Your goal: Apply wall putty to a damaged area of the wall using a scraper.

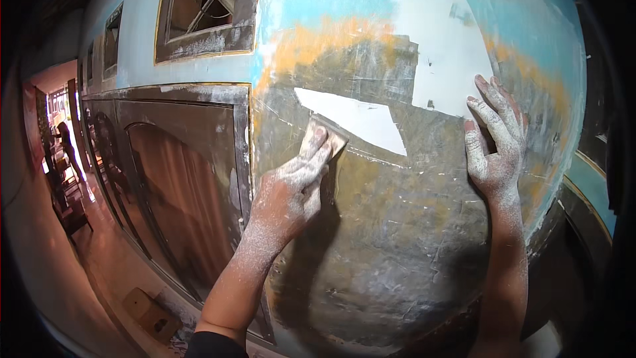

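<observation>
My left hand point(288, 192), dusted with white powder, pinches a small flat putty knife point(330, 132) between thumb and fingers. The blade presses on the wall point(377, 225) at the lower left edge of a smooth, pointed white putty patch point(364, 118). Above and to the right is a bigger white putty patch point(440, 46). My right hand point(495, 142), also powdery, rests on the wall with fingers spread, its fingertips at that patch's lower right corner. The wall is worn grey-brown here, with orange and turquoise paint higher up.
A brown-framed window point(212, 6) is at upper left, above dark brown door panels point(179, 179) with curtains behind. A wooden stool point(151, 315) stands on the floor at lower left. Far left, a person point(69, 149) stands near a bright doorway. Another dark frame borders the wall's right side.
</observation>
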Available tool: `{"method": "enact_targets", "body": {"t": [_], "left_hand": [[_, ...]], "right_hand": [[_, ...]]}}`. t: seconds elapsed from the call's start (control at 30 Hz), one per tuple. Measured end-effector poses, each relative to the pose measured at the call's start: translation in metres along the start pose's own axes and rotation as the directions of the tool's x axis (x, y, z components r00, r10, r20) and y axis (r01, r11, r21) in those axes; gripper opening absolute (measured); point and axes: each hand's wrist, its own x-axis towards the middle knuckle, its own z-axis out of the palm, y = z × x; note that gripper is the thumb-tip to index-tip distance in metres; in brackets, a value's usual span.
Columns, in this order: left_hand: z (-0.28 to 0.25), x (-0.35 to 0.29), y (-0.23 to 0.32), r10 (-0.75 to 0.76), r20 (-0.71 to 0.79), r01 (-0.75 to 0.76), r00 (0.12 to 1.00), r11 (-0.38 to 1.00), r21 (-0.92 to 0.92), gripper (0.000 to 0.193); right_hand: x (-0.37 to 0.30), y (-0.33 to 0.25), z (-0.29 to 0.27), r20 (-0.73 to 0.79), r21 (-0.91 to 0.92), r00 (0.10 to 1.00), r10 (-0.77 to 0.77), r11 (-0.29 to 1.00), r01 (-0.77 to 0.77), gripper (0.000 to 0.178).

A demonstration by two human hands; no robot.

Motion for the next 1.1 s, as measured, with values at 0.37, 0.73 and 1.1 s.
{"method": "enact_targets", "body": {"t": [0.37, 0.73, 1.1], "left_hand": [[-0.015, 0.011, -0.009, 0.016, 0.072, -0.020, 0.997, 0.998, 0.055, 0.046], [-0.023, 0.015, -0.023, 0.138, 0.051, -0.141, 0.989, 0.987, 0.072, 0.053], [-0.047, 0.036, -0.037, 0.159, 0.169, -0.179, 0.973, 0.977, 0.114, 0.042]], "right_hand": [[0.001, 0.001, -0.005, 0.021, -0.025, 1.000, 0.002, 1.000, -0.001, 0.029], [0.000, -0.001, -0.002, 0.017, -0.024, 1.000, 0.022, 0.999, -0.021, 0.028], [-0.001, -0.002, 0.000, 0.008, -0.013, 1.000, 0.014, 1.000, -0.014, 0.028]]}}
